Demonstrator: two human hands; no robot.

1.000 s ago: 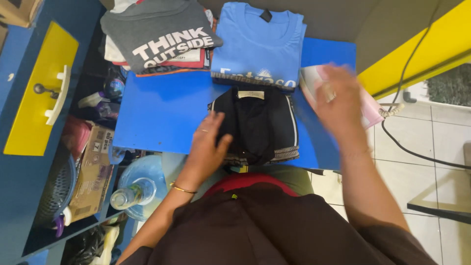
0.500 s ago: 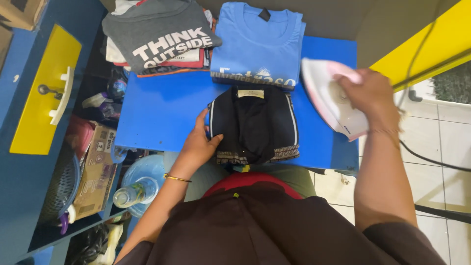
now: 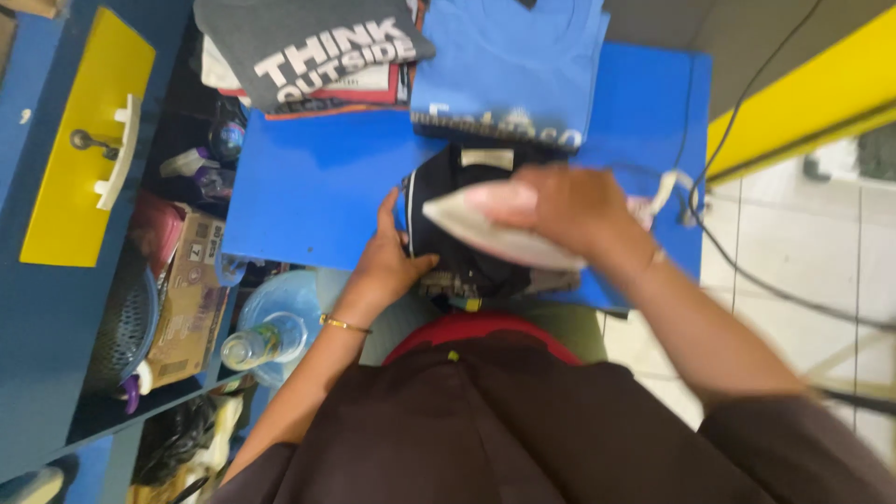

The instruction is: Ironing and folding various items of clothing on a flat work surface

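Right hand: the right hand [image 3: 569, 207] sits in the middle of the frame, fingers wrapped over the top of a pale pink iron [image 3: 495, 233], gripping it.
Iron: it lies flat on the dark folded garment [image 3: 457, 257], its pointed end toward the left of the frame; the view here is blurred.
Left hand: the left hand [image 3: 387, 261] lies open and flat, fingers spread, pressing the garment's left edge, just beside the iron's tip.
Garment: dark with pale trim, it rests at the lower centre of the blue worktop [image 3: 308, 182].
Cord: a black cord [image 3: 737, 131] runs from right of the iron toward the upper right of the frame.
Folded shirts: a blue shirt [image 3: 509, 65] lies at the top centre, touching the dark garment; a grey printed shirt [image 3: 308, 47] tops a stack at the upper left.
Left side: a cardboard box [image 3: 187, 299] and a clear plastic bottle [image 3: 261, 341] sit below the worktop's edge.
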